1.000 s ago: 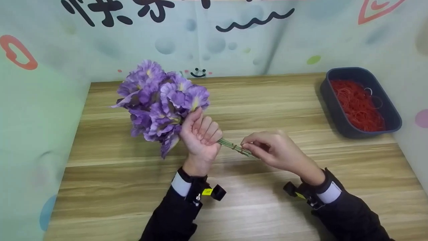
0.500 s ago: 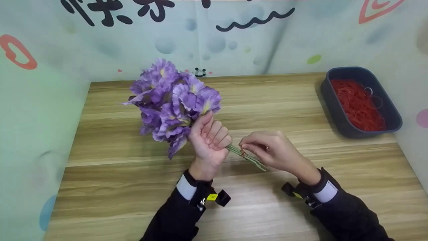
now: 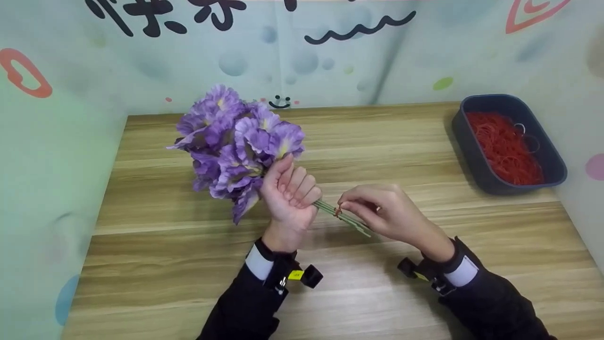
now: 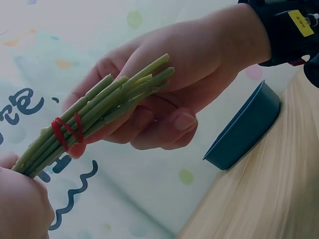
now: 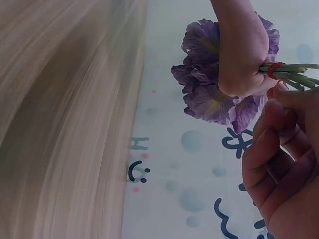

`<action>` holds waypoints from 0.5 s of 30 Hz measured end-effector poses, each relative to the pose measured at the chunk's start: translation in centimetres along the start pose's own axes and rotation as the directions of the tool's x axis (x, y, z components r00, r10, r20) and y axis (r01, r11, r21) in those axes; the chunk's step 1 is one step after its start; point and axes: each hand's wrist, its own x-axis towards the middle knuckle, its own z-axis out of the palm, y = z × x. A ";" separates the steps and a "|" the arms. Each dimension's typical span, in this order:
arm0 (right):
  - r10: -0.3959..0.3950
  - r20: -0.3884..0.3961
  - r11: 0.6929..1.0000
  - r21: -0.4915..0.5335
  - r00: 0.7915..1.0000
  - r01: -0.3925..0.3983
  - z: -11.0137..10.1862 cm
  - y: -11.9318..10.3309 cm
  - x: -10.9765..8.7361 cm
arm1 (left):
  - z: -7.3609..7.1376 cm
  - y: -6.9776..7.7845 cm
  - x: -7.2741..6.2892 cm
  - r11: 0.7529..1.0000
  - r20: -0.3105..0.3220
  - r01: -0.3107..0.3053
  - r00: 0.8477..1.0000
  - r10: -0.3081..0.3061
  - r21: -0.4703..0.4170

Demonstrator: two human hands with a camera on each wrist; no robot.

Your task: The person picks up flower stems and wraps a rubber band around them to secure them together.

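Note:
My left hand (image 3: 291, 191) grips the green stems (image 4: 84, 119) of a bunch of purple artificial flowers (image 3: 236, 141) just below the blooms, fingers curled round them. The stem ends point toward my right hand (image 3: 384, 208). A red rubber band (image 4: 67, 130) is wound round the stems a short way beyond the left fist, crossing over itself in the left wrist view. My right thumb and forefinger pinch the rubber band at the side of the stems. In the right wrist view, the other right fingers (image 5: 264, 149) are curled in and the blooms are partly behind the left hand.
At the back right of the wooden table (image 3: 358, 293) stands a dark blue bin (image 3: 502, 189) holding a heap of red rubber bands (image 3: 507, 151). Printed cloth walls (image 3: 302, 61) rise along the back and both sides of the table.
The bunch shifted right and toward the person, then slightly back left. More of the stem ends shows beyond the rubber band, which sits nearer the left fist. The right hand barely moved.

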 end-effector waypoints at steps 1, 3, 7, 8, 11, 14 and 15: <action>0.005 0.004 1.000 0.000 1.000 -0.005 -0.1 -0.1 0.0 | 0.0 0.1 0.0 1.000 0.003 0.000 1.000 0.001 -0.007; 0.014 0.010 1.000 0.002 1.000 -0.014 -0.2 -0.2 0.0 | 0.0 0.2 0.1 1.000 0.011 0.002 1.000 -0.002 -0.019; 0.030 -0.009 1.000 0.004 0.999 -0.030 -0.4 -0.4 0.1 | -0.1 0.4 0.1 1.000 0.007 0.000 1.000 0.000 -0.018; 0.038 -0.017 0.999 0.010 0.999 -0.038 -0.5 -0.4 0.0 | -0.1 0.4 0.1 1.000 0.002 -0.004 1.000 0.004 -0.014; 0.061 -0.046 0.998 0.027 0.997 -0.060 -0.7 -0.6 -0.1 | 0.0 0.5 0.1 1.000 -0.013 -0.016 1.000 0.016 -0.007; 0.090 -0.056 0.996 0.030 0.994 -0.088 -0.8 -1.0 -0.2 | 0.0 0.6 0.1 1.000 -0.016 -0.025 1.000 0.025 -0.010; 0.104 -0.051 0.994 0.026 0.993 -0.103 -0.8 -1.2 -0.2 | 0.0 0.6 0.1 1.000 -0.017 -0.027 0.999 0.027 -0.012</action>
